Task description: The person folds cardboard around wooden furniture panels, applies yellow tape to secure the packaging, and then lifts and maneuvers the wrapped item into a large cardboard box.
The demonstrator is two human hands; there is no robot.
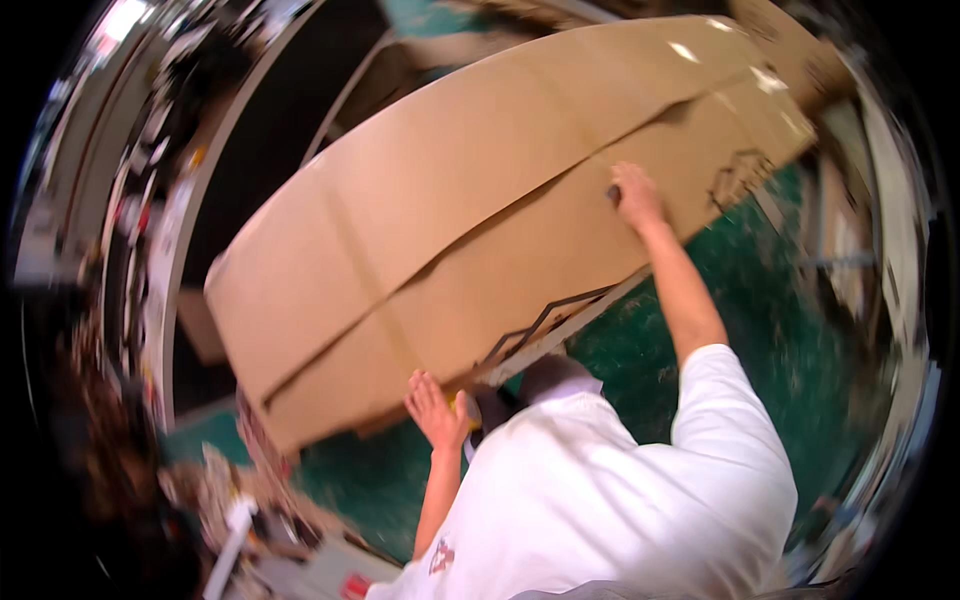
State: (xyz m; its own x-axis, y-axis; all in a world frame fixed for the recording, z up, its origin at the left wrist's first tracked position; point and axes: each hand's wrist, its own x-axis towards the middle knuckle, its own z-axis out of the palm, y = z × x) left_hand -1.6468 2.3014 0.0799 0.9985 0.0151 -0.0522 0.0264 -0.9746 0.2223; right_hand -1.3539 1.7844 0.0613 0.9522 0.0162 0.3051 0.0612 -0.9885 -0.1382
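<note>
A long brown cardboard box lies slantwise before me, its two top flaps meeting along a seam that gapes slightly. Strips of tape cross the top. My left hand rests at the box's near left edge, fingers stretched out over the cardboard. Beside its thumb a small yellow thing shows; I cannot tell what it is. My right hand is over the near flap, right of the middle, closed around a small dark object that its fingers mostly hide.
Green floor shows around the near side of the box. A long dark panel with a pale edge stands along the left. More cardboard is at the far right. Cluttered scraps lie at the lower left, blurred.
</note>
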